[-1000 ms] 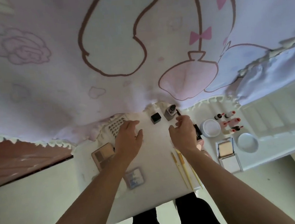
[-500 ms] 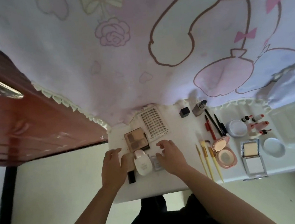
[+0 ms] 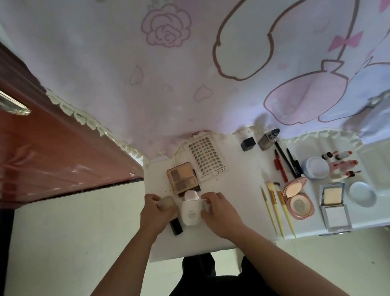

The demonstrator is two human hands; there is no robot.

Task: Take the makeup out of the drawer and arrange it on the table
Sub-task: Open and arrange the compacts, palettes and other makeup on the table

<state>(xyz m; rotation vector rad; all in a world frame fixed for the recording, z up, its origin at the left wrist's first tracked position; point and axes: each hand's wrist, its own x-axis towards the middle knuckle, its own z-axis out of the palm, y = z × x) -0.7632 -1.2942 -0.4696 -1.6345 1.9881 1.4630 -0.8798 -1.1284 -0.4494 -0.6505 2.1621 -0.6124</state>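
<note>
My left hand (image 3: 156, 213) grips a beige-topped bottle (image 3: 167, 202) whose black lower part (image 3: 175, 226) shows below my fingers. My right hand (image 3: 218, 209) pinches a small clear compact (image 3: 205, 205), mostly hidden under my fingers. Between my hands lies a white bottle with a pink cap (image 3: 190, 209). Just beyond it sit an eyeshadow palette (image 3: 182, 177) and a card of false lashes (image 3: 206, 157) on the white table (image 3: 240, 215).
Right of my hands lie yellow brushes (image 3: 277, 207), a pink open compact (image 3: 296, 197), pencils (image 3: 285, 161), a powder case (image 3: 334, 206), jars (image 3: 316, 167) and small bottles (image 3: 344, 163). A black cube (image 3: 247, 143) and a foundation bottle (image 3: 268, 139) stand by the curtain. A red door (image 3: 31, 147) is at left.
Both hands came back from the far bottles to the near left of the table. They have closed on the items either side of the white bottle. My view swung left.
</note>
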